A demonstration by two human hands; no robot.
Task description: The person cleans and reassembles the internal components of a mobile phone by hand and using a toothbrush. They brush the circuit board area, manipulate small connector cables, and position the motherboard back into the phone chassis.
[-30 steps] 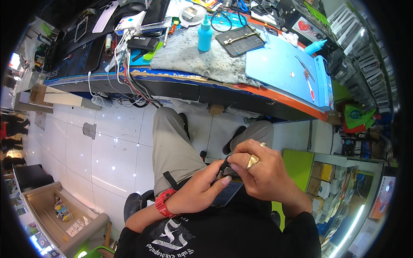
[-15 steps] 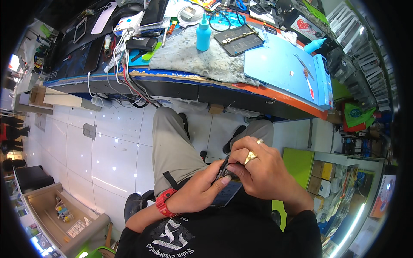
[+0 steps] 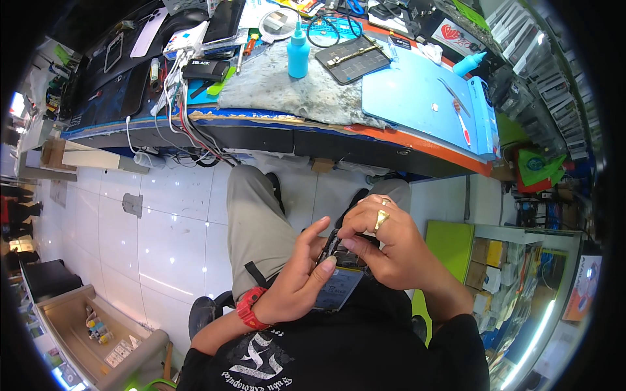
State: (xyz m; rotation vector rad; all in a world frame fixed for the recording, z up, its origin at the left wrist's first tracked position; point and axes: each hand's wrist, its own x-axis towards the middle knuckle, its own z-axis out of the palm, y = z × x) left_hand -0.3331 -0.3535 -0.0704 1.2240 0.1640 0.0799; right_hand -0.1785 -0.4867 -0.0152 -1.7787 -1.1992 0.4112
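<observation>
Over my lap I hold an opened phone (image 3: 340,284), its grey battery and dark inner parts showing. My left hand (image 3: 292,281), with a red watch (image 3: 250,307) on the wrist, grips its left side, thumb lying across the inside and index finger lifted. My right hand (image 3: 390,246), wearing gold rings, pinches at the upper end of the phone. There a narrow dark strip (image 3: 331,245) stands tilted up between the two hands. Whether that strip is still joined to the phone I cannot tell. Part of the phone is hidden behind my fingers.
Ahead stands a workbench (image 3: 261,137) with a grey stained mat (image 3: 261,91). On it are a blue squeeze bottle (image 3: 298,55), a dark holder plate (image 3: 352,60), a light blue board (image 3: 411,98) with tweezers (image 3: 450,92), and bundled cables (image 3: 179,91). A glass display case (image 3: 515,293) stands right.
The phone has tilted so more of its battery shows. My left index finger has lifted away, and the dark strip stands more upright. My right hand keeps its pinch.
</observation>
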